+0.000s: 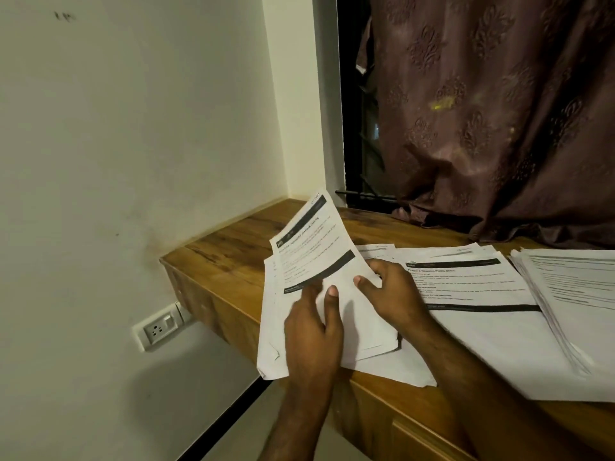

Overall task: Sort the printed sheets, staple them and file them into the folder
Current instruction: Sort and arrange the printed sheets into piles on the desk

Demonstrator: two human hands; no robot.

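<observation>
Both hands work on one bundle at the left end of the wooden tabletop (233, 247). In the head view, the left hand (312, 331) grips the bundle of white printed sheets (309, 261) from below, thumb pressed on the front page and fingers curled behind it. The right hand (389, 294) pinches the bundle's right edge, thumb on top and the other fingers tucked under the paper. This bundle is lifted at its far end, tilted up off the surface, its top page showing small text crossed by two dark bands; its near corners hang past the tabletop's front edge. Just to the right, a second printed page with dark header bars (472, 294) lies flat, and beside that rests a thick fanned stack of white pages (572, 294). Behind hangs a brown patterned curtain (499, 111).
</observation>
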